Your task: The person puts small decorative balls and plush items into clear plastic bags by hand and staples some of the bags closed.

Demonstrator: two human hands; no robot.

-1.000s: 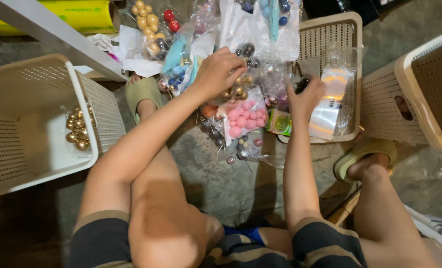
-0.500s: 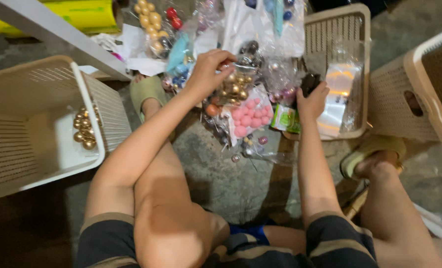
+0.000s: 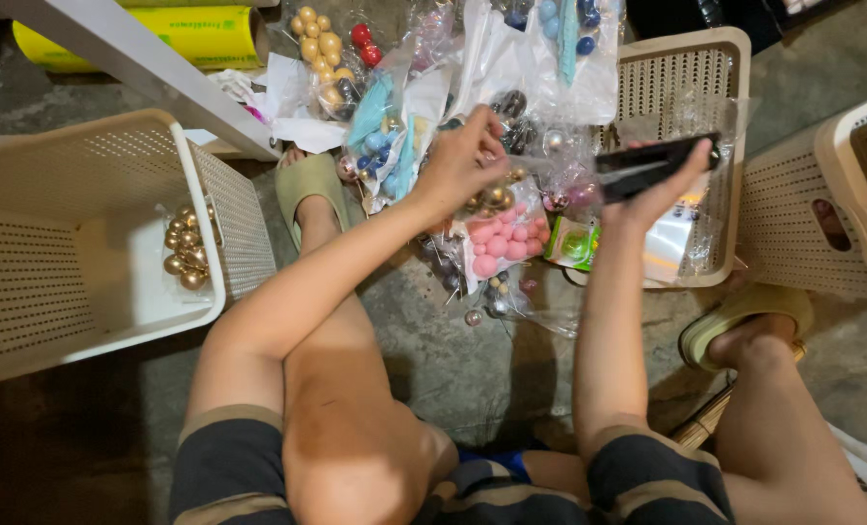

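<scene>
Gold balls [image 3: 185,255] already lie in the white basket [image 3: 83,321], left of frame. Your left hand [image 3: 462,165] pinches a clear packet [image 3: 540,167], fingers together; your right hand [image 3: 662,180] is clamped on a black tool [image 3: 647,160]. Many packets remain at centre.

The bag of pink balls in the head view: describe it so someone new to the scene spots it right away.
Start at the cream perforated basket at top centre, then drop to the heap of clear bags on the floor left of it. Just below the left hand lies the bag of pink balls. Neighbouring bags hold gold, blue or dark balls; only this one shows a cluster of matte pink ones.
</scene>
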